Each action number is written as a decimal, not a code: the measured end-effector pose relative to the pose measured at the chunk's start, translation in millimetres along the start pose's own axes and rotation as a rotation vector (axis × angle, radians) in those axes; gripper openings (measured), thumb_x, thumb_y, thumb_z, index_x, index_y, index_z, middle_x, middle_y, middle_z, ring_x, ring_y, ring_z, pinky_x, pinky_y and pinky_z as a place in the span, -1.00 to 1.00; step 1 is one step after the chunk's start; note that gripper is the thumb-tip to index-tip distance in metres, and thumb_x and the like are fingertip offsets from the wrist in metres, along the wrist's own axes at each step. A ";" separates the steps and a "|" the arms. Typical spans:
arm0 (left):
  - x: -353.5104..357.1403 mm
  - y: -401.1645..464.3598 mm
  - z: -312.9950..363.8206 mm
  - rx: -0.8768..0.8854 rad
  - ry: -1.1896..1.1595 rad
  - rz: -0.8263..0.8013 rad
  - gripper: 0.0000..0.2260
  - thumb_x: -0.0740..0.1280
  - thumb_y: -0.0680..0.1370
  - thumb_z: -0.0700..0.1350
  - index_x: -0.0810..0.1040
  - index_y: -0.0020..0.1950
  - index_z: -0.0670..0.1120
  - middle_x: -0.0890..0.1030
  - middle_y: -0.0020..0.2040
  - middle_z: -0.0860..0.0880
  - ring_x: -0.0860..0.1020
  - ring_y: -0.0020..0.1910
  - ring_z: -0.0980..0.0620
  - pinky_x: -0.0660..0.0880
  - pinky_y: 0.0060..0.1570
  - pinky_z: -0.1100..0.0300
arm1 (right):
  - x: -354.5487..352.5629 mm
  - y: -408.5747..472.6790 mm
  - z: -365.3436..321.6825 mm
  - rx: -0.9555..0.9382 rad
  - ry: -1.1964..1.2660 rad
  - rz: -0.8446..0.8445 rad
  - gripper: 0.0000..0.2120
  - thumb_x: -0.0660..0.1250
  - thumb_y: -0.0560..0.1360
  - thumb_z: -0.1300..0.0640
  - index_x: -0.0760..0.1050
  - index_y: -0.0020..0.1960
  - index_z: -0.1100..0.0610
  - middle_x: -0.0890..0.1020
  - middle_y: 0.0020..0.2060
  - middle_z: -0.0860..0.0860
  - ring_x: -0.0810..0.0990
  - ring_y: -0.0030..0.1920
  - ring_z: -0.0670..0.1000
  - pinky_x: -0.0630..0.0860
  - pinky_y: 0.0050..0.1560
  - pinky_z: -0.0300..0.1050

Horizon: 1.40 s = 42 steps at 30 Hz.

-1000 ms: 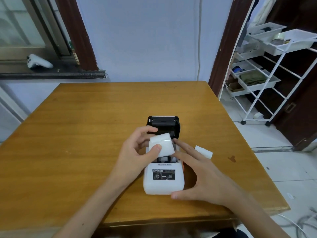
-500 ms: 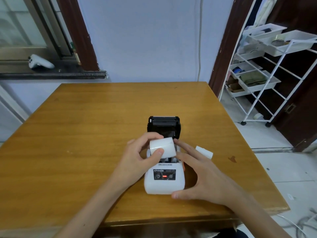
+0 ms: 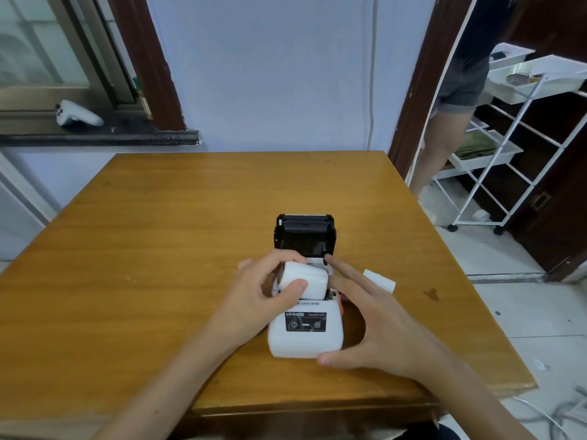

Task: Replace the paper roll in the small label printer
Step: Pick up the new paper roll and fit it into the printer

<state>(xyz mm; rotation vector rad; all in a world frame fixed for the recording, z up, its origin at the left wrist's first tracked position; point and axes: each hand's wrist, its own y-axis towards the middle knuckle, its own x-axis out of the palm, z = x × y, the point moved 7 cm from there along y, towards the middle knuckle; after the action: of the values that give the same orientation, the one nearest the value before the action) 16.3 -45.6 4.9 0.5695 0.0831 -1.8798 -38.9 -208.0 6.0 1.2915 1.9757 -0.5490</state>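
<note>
A small white label printer (image 3: 304, 336) stands on the wooden table (image 3: 158, 249), its black lid (image 3: 305, 231) tipped open toward the far side. My left hand (image 3: 263, 293) grips a white paper roll (image 3: 306, 279) between thumb and fingers, just above the open paper bay. My right hand (image 3: 371, 325) rests against the printer's right side, thumb at the front corner, fingers spread, index finger reaching the bay's far edge. A second white roll (image 3: 379, 280) lies on the table just right of that hand.
A white game controller (image 3: 77, 114) lies on the window sill at the left. Beyond the table's right edge stands a white wire shelf cart (image 3: 508, 144), with a person's legs (image 3: 441, 134) in the doorway beside it. Cables lie on the floor at the lower right.
My left hand has lowered the roll slightly toward the open bay and turned it. A person has stepped into the doorway at the right. The right hand has hardly moved.
</note>
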 end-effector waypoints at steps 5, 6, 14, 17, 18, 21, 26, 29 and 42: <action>-2.0 0.2 0.6 -0.014 0.082 0.056 -0.74 0.32 0.43 0.27 0.51 0.12 0.41 0.62 0.04 0.27 0.46 0.19 0.01 0.45 0.19 -0.06 | -0.3 -0.6 0.0 0.006 0.005 -0.001 -0.18 0.54 0.21 -0.29 0.09 0.26 -0.55 -0.14 0.42 -0.56 0.17 0.36 -0.42 0.30 0.30 -0.20; -2.7 -0.2 1.6 -0.019 0.091 0.077 -0.71 0.30 0.40 0.29 0.49 0.12 0.44 0.60 0.07 0.32 0.42 0.21 0.11 0.40 0.20 0.03 | -0.7 -0.4 0.1 0.002 0.011 0.008 -0.18 0.54 0.20 -0.28 0.12 0.29 -0.51 -0.13 0.43 -0.54 0.16 0.38 -0.40 0.31 0.32 -0.18; 2.3 4.0 -0.9 -0.056 -0.050 0.033 -0.72 0.38 0.43 0.25 0.55 0.10 0.25 0.70 0.03 0.17 0.59 0.16 -0.05 0.43 0.20 -0.38 | -2.1 0.0 -1.2 -0.007 0.037 0.038 -0.12 0.56 0.21 -0.26 0.12 0.37 -0.41 -0.09 0.45 -0.50 0.18 0.42 -0.35 0.30 0.31 -0.26; 2.9 3.0 -7.0 -0.086 -0.084 0.023 -0.75 0.41 0.42 0.25 0.55 0.03 0.21 0.71 0.03 0.15 0.53 0.21 -0.20 0.43 0.18 -0.40 | -1.8 0.3 -1.0 -0.009 0.036 0.046 -0.13 0.56 0.20 -0.26 0.15 0.37 -0.40 -0.07 0.46 -0.48 0.15 0.42 -0.38 0.28 0.30 -0.31; 2.1 3.1 -8.2 -0.086 -0.084 0.031 -0.78 0.41 0.41 0.25 0.54 -0.01 0.21 0.70 0.04 0.16 0.53 0.23 -0.19 0.43 0.20 -0.39 | -2.0 0.4 -0.5 -0.005 0.035 0.048 -0.13 0.56 0.20 -0.27 0.17 0.37 -0.38 -0.07 0.46 -0.48 0.16 0.42 -0.38 0.30 0.30 -0.29; 2.0 4.7 -9.3 -0.080 -0.052 0.028 -0.82 0.39 0.42 0.23 0.51 -0.04 0.22 0.69 0.03 0.17 0.55 0.22 -0.10 0.39 0.25 -0.36 | -2.3 0.4 0.6 0.008 0.034 0.049 -0.14 0.56 0.19 -0.27 0.20 0.37 -0.33 -0.06 0.46 -0.49 0.18 0.42 -0.37 0.32 0.29 -0.27; 6.0 5.7 -4.8 -0.040 0.087 -0.019 -0.80 0.27 0.45 0.24 0.51 0.03 0.27 0.64 0.03 0.29 0.48 0.18 0.31 0.29 0.36 -0.08 | -2.2 0.5 0.9 0.010 0.044 0.047 -0.15 0.57 0.19 -0.26 0.22 0.36 -0.33 -0.05 0.46 -0.47 0.16 0.42 -0.37 0.32 0.32 -0.26; 5.8 4.5 -4.2 -0.014 0.150 -0.024 -0.79 0.21 0.44 0.26 0.54 -0.04 0.25 0.57 0.09 0.41 0.31 0.23 0.56 0.21 0.33 0.12 | -1.7 0.9 2.5 0.019 0.056 0.053 -0.12 0.57 0.17 -0.27 0.24 0.40 -0.26 -0.02 0.47 -0.44 0.20 0.44 -0.31 0.36 0.38 -0.14; 4.4 8.2 -5.3 0.029 0.140 0.006 -0.76 0.26 0.47 0.19 0.65 -0.05 0.13 0.64 0.09 0.31 0.43 0.34 0.29 0.23 0.43 -0.11 | -1.3 -2.0 2.6 0.065 0.048 0.029 -0.15 0.55 0.17 -0.29 0.18 0.33 -0.37 -0.05 0.44 -0.51 0.17 0.44 -0.32 0.36 0.39 -0.07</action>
<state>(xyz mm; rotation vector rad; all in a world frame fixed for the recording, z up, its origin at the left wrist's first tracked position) 24.3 -50.8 0.0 0.7200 0.1464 -1.8367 -39.5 -211.4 5.1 1.3832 1.9898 -0.5778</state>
